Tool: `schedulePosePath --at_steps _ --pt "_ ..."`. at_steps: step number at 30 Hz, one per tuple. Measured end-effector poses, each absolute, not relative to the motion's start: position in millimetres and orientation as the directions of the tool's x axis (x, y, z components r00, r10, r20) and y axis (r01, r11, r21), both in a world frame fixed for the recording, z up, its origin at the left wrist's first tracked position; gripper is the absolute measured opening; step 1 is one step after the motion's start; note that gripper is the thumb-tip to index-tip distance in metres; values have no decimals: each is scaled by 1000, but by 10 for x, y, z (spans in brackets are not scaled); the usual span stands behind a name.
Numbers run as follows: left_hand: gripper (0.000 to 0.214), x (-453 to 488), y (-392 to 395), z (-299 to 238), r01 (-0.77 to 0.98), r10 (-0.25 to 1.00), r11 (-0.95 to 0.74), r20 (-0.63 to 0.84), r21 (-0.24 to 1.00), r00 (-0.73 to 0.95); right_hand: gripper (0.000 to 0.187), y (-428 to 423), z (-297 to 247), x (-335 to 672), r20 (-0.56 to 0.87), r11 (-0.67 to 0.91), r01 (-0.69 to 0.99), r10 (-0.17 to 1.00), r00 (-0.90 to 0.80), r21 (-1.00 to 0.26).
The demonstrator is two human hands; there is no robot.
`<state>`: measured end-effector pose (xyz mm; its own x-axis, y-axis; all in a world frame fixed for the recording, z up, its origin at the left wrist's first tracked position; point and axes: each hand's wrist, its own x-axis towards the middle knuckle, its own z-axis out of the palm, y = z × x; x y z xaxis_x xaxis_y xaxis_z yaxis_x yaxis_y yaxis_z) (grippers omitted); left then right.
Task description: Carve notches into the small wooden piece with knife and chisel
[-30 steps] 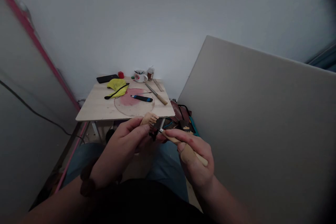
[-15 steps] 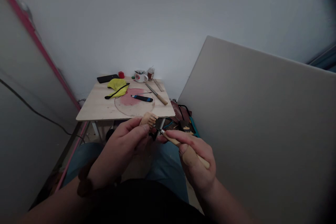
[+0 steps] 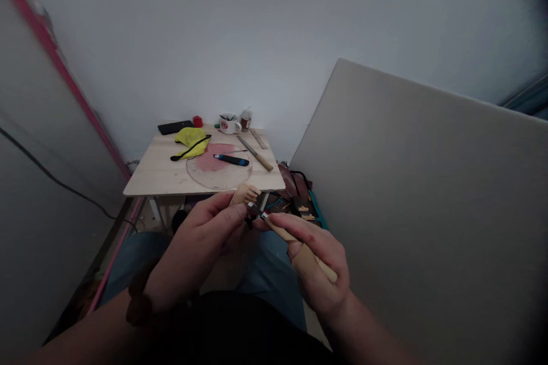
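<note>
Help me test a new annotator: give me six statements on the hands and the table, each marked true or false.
1. The cutter and the cloth lie on the table. True.
2. The cutter is left of the cloth. False: it is to the right.
3. The left hand holds the wooden piece, and the right hand the tool. True.
4. The tool points away from the wooden piece. False: it points towards it.
5. The mug stands beside the jar. True.
6. The mug is empty. False: thin items stick up from it.
</note>
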<state>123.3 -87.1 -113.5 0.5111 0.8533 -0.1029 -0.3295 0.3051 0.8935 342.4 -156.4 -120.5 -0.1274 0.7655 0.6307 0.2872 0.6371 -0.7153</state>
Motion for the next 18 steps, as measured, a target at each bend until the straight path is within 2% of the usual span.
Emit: schedulePosePath --at_steps 7,18 --pt "27 1214 -869 -1187 -287 868 266 -99 920 487 41 -1575 -1187 3445 636 638 322 761 -128 -699" --pt "26 1229 -887 -1144 -256 839 254 -81 933 538 49 -1549 -1127 3470 645 669 320 739 -193 -671"
